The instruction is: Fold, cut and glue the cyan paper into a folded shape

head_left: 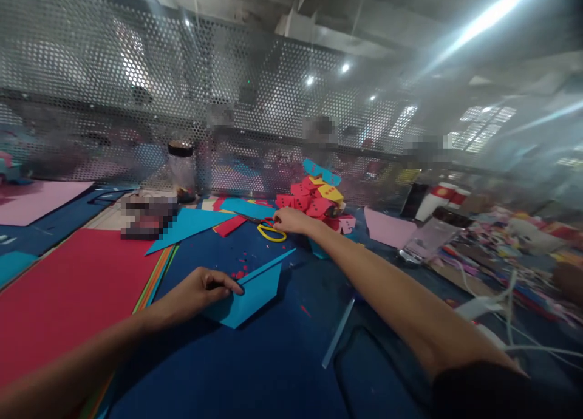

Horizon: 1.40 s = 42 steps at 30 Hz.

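My left hand [214, 288] pinches a folded piece of blue paper [255, 297] between thumb and fingers, low over the dark blue table. A thin strip of the paper stands along its upper edge. With the arm stretched forward, my right hand [291, 220] has its fingers closed at the handles of a pair of scissors [272, 232], which have yellow and red on them. The blades point left over blue and red paper scraps [232, 224]. Small red paper bits [240, 274] lie between the two hands.
Red and yellow paper dice [314, 197] are heaped behind my right hand. Large red sheets [82, 285] lie at left. A lidded jar [182, 170] stands at the back, a clear container [428, 234] at right. A clear strip [338, 334] and white cables [510, 297] lie nearby.
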{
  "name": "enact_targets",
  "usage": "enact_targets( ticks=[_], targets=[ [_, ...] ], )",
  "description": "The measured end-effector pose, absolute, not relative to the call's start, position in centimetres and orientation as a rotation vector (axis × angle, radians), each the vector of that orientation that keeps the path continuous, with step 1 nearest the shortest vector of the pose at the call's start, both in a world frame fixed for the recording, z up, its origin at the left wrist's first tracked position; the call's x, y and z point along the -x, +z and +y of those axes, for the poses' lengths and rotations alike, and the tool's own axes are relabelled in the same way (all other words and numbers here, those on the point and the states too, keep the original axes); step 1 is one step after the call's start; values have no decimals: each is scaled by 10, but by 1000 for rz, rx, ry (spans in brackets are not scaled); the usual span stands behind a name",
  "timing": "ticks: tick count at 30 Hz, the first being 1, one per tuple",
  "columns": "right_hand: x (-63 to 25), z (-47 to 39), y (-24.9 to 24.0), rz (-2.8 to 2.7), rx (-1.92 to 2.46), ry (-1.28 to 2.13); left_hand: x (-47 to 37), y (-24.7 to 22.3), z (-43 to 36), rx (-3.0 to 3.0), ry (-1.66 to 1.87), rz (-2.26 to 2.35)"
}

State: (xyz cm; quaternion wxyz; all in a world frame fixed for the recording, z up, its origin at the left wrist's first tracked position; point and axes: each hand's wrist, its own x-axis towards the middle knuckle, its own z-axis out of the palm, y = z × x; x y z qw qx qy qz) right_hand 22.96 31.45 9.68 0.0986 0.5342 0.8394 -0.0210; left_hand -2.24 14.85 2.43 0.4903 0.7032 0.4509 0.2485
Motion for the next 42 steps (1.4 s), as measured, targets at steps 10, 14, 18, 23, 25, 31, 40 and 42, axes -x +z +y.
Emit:
enact_targets(
  ticks=[10,14,18,23,25,31,40,42],
  targets=[
    [-222,329,84,2388,-1515,-86,21,22,148,-1653,616,1083],
    [-223,325,87,2434,-1601,-97,21,21,147,-1642,646,1080],
    [-236,319,101,2536,-1719,-160,22,19,147,-1631,665,1102],
    [-261,293,126,2701,-1916,-339,23,23,148,-1617,682,1100],
    [-268,273,133,2759,-1971,-469,24,27,148,-1616,681,1113],
    [-275,198,124,2974,-1721,-1449,29,34,153,-1575,757,1257],
    [-278,126,112,2507,-1638,-1594,35,39,160,-1450,969,1335],
    [-276,122,110,2437,-1645,-1590,35,41,159,-1433,987,1347]
  ],
)
